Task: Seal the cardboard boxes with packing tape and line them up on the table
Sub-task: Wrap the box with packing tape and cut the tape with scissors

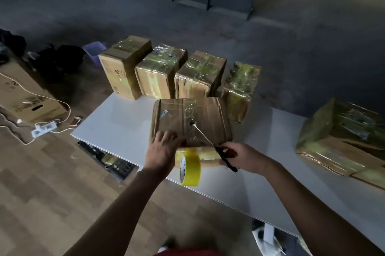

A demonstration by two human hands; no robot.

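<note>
A flat cardboard box [208,118] lies on the white table [116,128] in front of me, with a strip of clear tape down its top. My left hand [162,151] rests on the box's near edge, fingers over the tape. A yellow tape roll [190,167] hangs just below that hand at the box's front face. My right hand [239,157] grips the black handles of scissors [205,136], whose blades lie across the top of the box. Several taped boxes [158,72] stand in a row along the table's far edge.
A larger taped box [341,141] sits at the table's right end. On the floor to the left lie a big cardboard carton [25,93], a white power strip [43,127] with cables, dark bags and a purple bin [94,50].
</note>
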